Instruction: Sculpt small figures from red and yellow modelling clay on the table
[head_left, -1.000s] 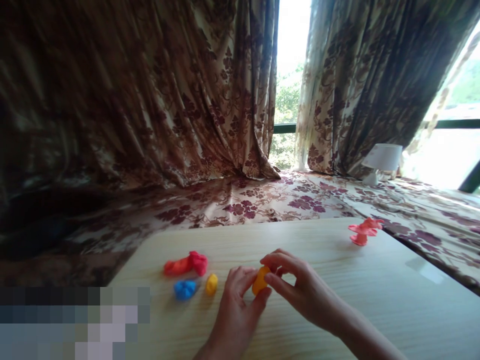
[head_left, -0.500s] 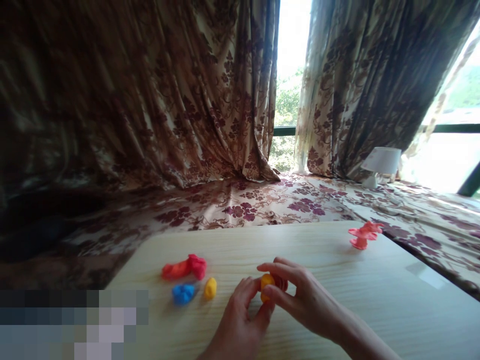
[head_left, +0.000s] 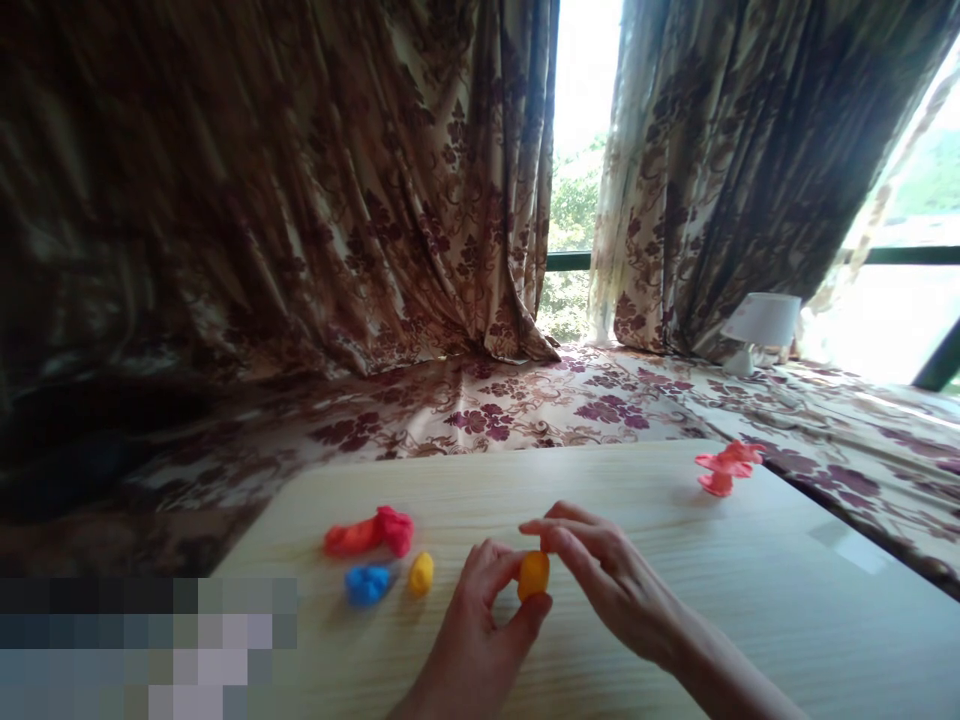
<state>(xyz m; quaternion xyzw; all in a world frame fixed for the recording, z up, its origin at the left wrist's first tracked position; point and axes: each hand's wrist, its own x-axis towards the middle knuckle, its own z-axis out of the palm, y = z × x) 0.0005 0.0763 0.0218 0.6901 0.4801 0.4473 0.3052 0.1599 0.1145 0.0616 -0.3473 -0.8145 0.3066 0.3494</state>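
My left hand pinches a rounded lump of yellow modelling clay between thumb and fingers, holding it up over the table. Close by on the right, my right hand has its fingers stretched out leftward over the lump's upper edge. Its thumb lies near the top of the clay; whether it touches I cannot tell. A smaller yellow clay piece lies to the left of my hands. Beside that sit a crumpled blue clay lump and an orange-red clay roll with a pinkish-red clay lump at its right end.
A coral-pink clay figure stands at the far right corner of the pale wooden table. Behind it, a white lamp rests on floral fabric. Patterned curtains hang around a bright window.
My right thumb and fingers have come off the front of the yellow clay and risen slightly above it. The lump now shows more fully in my left hand.
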